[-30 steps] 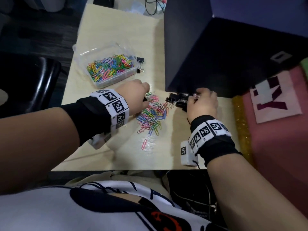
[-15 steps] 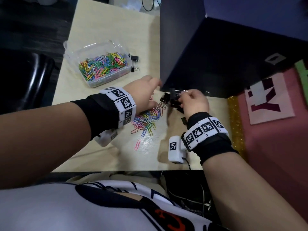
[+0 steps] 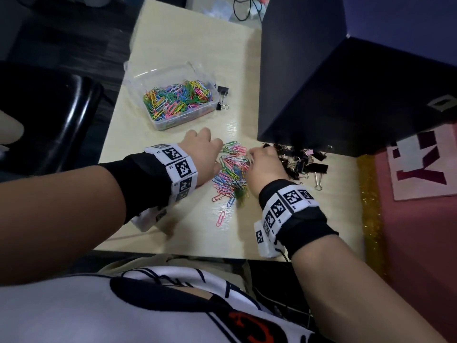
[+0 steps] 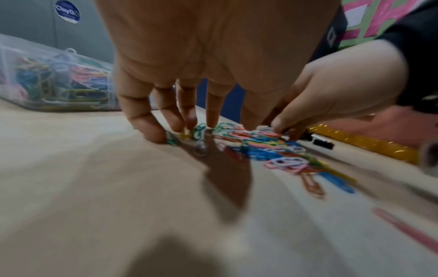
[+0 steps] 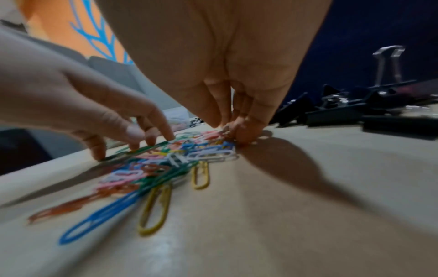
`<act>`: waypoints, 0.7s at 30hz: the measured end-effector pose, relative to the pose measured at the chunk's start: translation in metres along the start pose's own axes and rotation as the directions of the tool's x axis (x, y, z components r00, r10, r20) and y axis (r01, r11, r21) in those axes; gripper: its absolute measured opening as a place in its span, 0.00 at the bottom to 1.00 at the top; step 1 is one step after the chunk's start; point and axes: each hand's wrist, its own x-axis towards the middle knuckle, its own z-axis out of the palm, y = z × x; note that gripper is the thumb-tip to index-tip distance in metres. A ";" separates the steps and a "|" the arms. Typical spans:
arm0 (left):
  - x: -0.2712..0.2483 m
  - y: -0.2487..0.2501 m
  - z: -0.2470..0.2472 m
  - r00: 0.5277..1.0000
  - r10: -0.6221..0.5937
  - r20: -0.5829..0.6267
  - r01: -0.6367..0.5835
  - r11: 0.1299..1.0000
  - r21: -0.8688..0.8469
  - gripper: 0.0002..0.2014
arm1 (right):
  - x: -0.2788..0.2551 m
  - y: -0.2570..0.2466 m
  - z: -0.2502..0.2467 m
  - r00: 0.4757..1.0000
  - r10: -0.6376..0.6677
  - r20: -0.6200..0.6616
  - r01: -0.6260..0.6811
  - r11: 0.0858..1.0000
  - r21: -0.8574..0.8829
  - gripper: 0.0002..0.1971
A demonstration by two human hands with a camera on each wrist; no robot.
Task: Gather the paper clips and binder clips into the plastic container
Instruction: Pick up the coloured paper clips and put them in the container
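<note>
A clear plastic container [image 3: 158, 78] holding coloured paper clips stands at the back left of the table. A loose pile of paper clips [image 3: 232, 174] lies between my hands. My left hand [image 3: 202, 154] sets its spread, nearly straight fingertips [image 4: 156, 135] on the pile's left edge. My right hand [image 3: 264, 164] bunches its thumb and fingertips [image 5: 246, 131] together on clips at the pile's right edge. Black binder clips [image 3: 304, 162] lie heaped just right of that hand. One more binder clip [image 3: 221, 97] sits beside the container.
A large dark box [image 3: 346, 90] stands at the back right, close behind the binder clips. A single pink paper clip [image 3: 220, 218] lies nearer the front edge. A black chair [image 3: 61, 125] is left of the table [image 3: 188, 40], and pink fabric [image 3: 420, 219] is to its right.
My right hand has let go of the binder clips it held up and moved left to the paper clip pile. My left hand has drawn back onto the pile's left edge.
</note>
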 end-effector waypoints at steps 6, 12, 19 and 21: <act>-0.006 -0.008 -0.002 0.997 0.071 -0.008 -0.071 0.993 -0.092 0.21 | 0.002 -0.021 0.000 0.993 -0.115 0.006 0.115 0.989 -0.087 0.20; -0.003 -0.029 -0.011 0.995 -0.066 -0.072 0.068 0.998 0.019 0.22 | 0.013 -0.028 0.002 0.980 -0.196 -0.022 0.191 0.972 -0.134 0.26; -0.011 -0.028 0.002 0.996 0.051 -0.076 -0.053 0.998 -0.026 0.22 | 0.019 -0.035 0.006 0.973 -0.231 0.009 0.230 0.964 -0.133 0.22; -0.008 -0.031 -0.009 0.978 -0.005 -0.210 -0.002 0.999 -0.035 0.20 | 0.028 -0.040 0.000 0.971 -0.236 -0.026 0.232 0.967 -0.108 0.20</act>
